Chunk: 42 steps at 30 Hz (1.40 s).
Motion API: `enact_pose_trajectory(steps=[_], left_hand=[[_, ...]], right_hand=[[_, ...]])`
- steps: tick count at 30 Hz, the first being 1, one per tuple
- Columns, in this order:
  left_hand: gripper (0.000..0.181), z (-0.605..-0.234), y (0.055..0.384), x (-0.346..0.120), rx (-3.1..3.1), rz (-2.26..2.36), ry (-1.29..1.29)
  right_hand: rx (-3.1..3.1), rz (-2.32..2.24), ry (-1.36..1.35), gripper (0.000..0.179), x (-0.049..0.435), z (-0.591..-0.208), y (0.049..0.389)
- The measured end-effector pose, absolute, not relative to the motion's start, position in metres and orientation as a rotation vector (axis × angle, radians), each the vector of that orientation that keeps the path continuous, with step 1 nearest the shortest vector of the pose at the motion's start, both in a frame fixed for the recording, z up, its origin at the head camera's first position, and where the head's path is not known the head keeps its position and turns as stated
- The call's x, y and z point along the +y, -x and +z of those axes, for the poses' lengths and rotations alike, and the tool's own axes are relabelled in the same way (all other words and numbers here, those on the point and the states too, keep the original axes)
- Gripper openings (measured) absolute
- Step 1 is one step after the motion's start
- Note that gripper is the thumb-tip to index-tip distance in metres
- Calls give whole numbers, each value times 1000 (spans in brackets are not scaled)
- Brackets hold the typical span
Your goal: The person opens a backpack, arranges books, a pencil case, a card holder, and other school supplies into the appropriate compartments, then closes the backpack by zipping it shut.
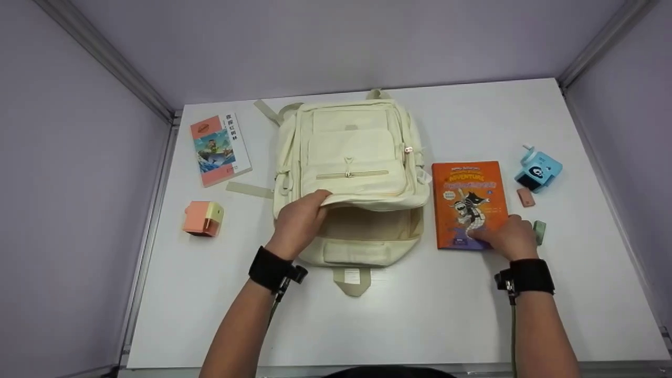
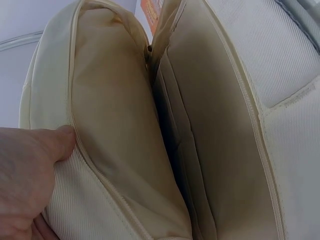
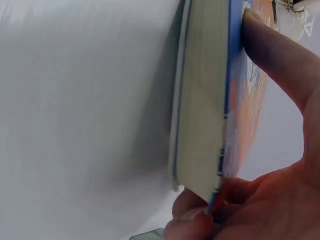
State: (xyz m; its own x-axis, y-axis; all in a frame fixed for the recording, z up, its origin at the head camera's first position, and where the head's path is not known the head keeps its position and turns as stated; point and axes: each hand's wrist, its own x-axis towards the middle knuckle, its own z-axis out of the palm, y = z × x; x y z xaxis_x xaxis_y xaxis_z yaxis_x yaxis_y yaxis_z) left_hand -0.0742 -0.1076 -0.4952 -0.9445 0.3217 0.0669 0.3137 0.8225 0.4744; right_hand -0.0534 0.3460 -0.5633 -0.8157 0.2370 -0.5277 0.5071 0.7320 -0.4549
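Note:
A cream backpack (image 1: 352, 149) lies on the table with its main compartment unzipped. My left hand (image 1: 298, 224) pinches the edge of its front panel and holds it raised, thumb over the zipper rim. In the left wrist view the tan lining (image 2: 115, 115) and an inner pocket (image 2: 175, 115) show through the gap. To the right of the backpack is a thick orange book (image 1: 464, 184) with a cartoon cover. My right hand (image 1: 512, 239) grips its lower right corner, thumb on the cover and fingers curled at the side edge. Its page block (image 3: 202, 100) faces the right wrist camera.
At the left lie a pink and blue book (image 1: 215, 149) and a pink pencil sharpener (image 1: 202, 218). On the right are a blue pencil sharpener (image 1: 539, 169), a pink eraser (image 1: 525, 197) and a green block (image 1: 539, 232) beside my right hand. Walls enclose the table's back and sides.

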Motion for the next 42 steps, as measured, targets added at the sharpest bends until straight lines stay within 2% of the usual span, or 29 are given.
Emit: enact_pose_trajectory(steps=[4,12,21,25,30,33,36,42], left_hand=[[24,-494,74,-107,2973,777,-533],[20,-491,80,-106,3013,782,-482],[17,-480,84,-100,3142,678,-551],[18,-478,85,-99,3140,669,-564],[21,-475,85,-99,3122,687,-559],[25,-474,85,-99,3125,699,-581],[29,-473,85,-99,3124,710,-605],[27,-471,86,-95,3102,722,-604]], right_hand=[[2433,-988,-611,106,348,-566,47],[2305,-1600,-772,67,341,-550,37],[2218,-2030,-943,45,337,-520,7],[1959,-2256,-793,36,348,-513,-18],[1698,-2253,-557,22,351,-516,-39],[1624,-2169,-517,24,339,-522,-39],[1577,-2120,-499,34,317,-531,-34],[1529,-2104,-427,51,266,-542,-9]])
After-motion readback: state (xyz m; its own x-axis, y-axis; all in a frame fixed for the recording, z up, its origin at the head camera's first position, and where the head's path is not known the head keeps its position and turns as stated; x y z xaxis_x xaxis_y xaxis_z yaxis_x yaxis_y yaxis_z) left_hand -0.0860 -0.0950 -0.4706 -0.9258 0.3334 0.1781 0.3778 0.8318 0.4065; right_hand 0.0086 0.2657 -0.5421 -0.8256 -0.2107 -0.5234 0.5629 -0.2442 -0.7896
